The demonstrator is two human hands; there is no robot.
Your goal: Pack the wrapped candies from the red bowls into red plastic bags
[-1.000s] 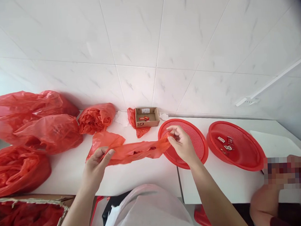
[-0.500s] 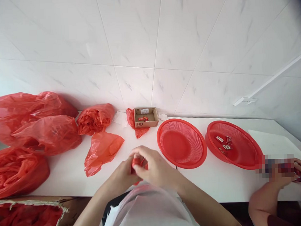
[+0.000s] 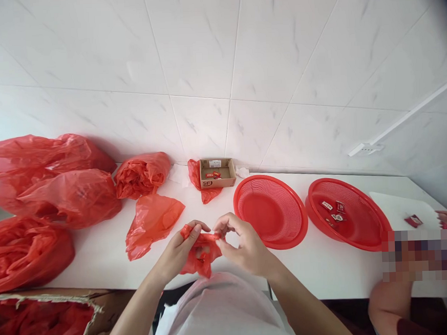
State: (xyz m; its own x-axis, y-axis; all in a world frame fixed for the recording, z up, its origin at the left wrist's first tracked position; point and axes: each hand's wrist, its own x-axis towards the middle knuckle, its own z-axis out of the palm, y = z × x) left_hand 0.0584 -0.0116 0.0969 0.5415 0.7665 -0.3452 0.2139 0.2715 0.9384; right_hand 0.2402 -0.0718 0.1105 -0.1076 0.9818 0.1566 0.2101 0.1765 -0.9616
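Note:
Near the table's front edge, my left hand [image 3: 180,249] pinches one side of a crumpled red plastic bag [image 3: 202,253]. The fingertips of my right hand [image 3: 242,242] grip the bag's other side, and it hangs stretched between both hands. A flattened red bag [image 3: 152,221] lies on the table beyond my left hand. Behind my hands, a small cardboard box [image 3: 218,181] holds a few red packets [image 3: 213,174] and stands on another red bag [image 3: 211,195]. Right of my right hand is a red mesh basket [image 3: 270,212] with nothing visible inside.
A second red basket [image 3: 360,216] holds several small packets. Beyond it, a person's hands work by a white tray [image 3: 393,205] with a red packet [image 3: 413,221]. Full red bags [image 3: 74,192] crowd the left. A carton [image 3: 100,308] of red plastic sits at lower left.
My hands have moved apart, and the red bag, bunched between them before, is now spread open. At the right, a packet now shows on the white tray.

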